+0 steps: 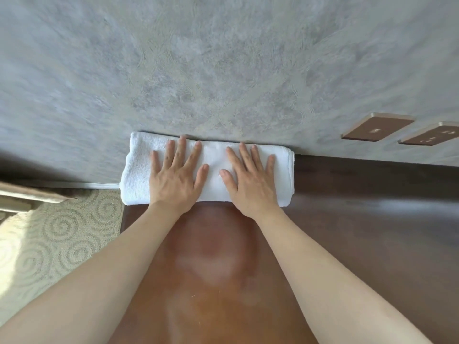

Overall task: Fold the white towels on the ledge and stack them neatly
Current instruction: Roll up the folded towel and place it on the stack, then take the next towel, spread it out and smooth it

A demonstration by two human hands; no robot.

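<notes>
One folded white towel (pixel 211 170) is seen, laid lengthwise along the back edge of a glossy brown wooden ledge (pixel 360 232), its far long side pushed up against the wall (pixel 223 58). Its left end reaches the ledge's left edge, by the back left corner, and seems to overhang it slightly. Whether more than one towel is contained in the bundle cannot be told; only a single rolled edge is shown at its right end.

Two hands are laid flat on top of the towel, side by side, palms down. The left hand (pixel 177 173) is placed on the left half and the right hand (pixel 249 178) on the right half; on both, the fingers are held straight and spread apart, thumbs angled inward toward each other, with nothing pinched or gripped. Both bare forearms are stretched across the ledge from the near side.

The wall is covered in a mottled grey, textured finish. Two bronze-coloured wall plates (pixel 377 126) are fixed to it at the right, above the ledge, well apart from the towel. To the left of the ledge, a pale carpet (pixel 57 239) patterned with spirals is seen below, partly sunlit.
</notes>
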